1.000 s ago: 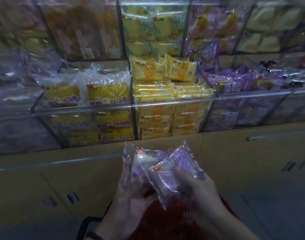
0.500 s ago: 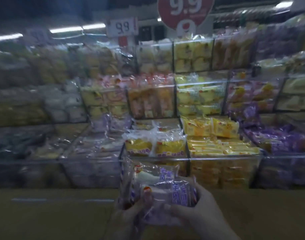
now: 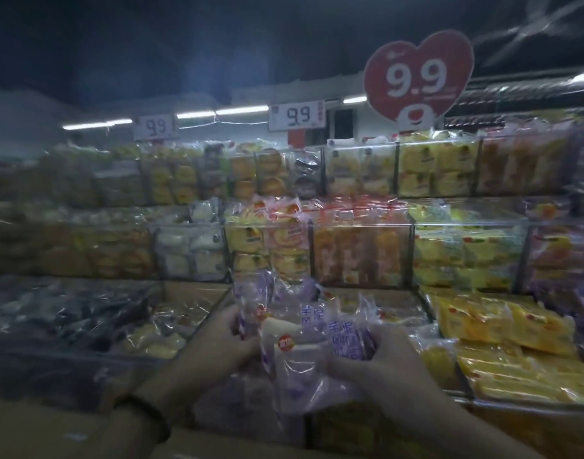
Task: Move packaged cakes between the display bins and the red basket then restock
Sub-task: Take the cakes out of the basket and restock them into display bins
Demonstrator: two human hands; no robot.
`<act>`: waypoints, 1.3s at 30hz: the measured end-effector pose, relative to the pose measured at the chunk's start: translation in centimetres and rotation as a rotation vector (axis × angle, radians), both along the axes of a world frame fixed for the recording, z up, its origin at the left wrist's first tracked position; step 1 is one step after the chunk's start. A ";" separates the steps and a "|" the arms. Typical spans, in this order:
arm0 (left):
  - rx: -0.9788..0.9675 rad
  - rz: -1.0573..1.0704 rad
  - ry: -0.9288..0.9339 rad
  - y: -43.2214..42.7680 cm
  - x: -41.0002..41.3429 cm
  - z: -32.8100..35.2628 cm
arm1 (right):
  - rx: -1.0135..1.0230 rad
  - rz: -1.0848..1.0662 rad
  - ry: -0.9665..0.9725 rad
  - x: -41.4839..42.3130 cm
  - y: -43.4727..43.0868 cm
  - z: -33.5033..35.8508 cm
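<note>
Dim shop shelves fill the back, with clear bins [image 3: 466,225] of yellow packs and a heart sign [image 3: 418,77] at 1 o'clock. At 6 o'clock a bunch of purple cakes [image 3: 297,346] is held from two sides: left hand [image 3: 217,339] curls around their 9 o'clock side, right hand [image 3: 386,356] around the 3 o'clock side. They seem light and soft, with slippery film; better to hold the bodies gently, not the loose ends.

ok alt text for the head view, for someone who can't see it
The left hand and right hand together hold a bunch of purple cake packets before tiered clear display bins of wrapped cakes. Yellow packets fill the bin at right; a red heart sign reading 9.9 stands above.
</note>
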State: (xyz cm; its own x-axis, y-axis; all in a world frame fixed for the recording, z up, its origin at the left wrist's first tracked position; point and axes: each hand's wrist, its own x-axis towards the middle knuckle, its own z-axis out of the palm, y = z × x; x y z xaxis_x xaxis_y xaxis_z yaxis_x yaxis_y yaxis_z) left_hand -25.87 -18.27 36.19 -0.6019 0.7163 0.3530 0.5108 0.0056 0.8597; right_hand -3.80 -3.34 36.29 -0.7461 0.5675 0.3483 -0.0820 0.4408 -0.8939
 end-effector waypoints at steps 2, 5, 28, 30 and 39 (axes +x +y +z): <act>0.037 0.004 -0.046 0.3 -2.9 1.5 | 0.138 -0.085 -0.022 -2.7 0.9 0.7; 0.085 0.057 -0.065 0.8 -6.5 3.6 | 0.212 -0.133 -0.018 -6.1 2.2 2.4; -0.251 0.360 0.642 12.0 -19.4 -2.9 | 0.618 -0.377 -0.423 -23.7 10.3 5.1; -0.262 0.405 0.692 12.1 -19.2 -2.7 | 0.965 -0.472 -0.501 -24.2 10.0 4.5; -0.393 0.651 0.904 12.0 -19.2 -2.0 | 1.429 -0.351 -0.462 -25.3 9.6 3.5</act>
State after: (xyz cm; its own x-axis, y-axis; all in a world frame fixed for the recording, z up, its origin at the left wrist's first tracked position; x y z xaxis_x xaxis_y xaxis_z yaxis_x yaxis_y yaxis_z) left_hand -45.05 -6.24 34.17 -0.5382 0.5217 0.6620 0.7365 0.6730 0.0684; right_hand -29.11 6.23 39.79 -0.8428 0.1370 0.5205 0.3616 0.8604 0.3591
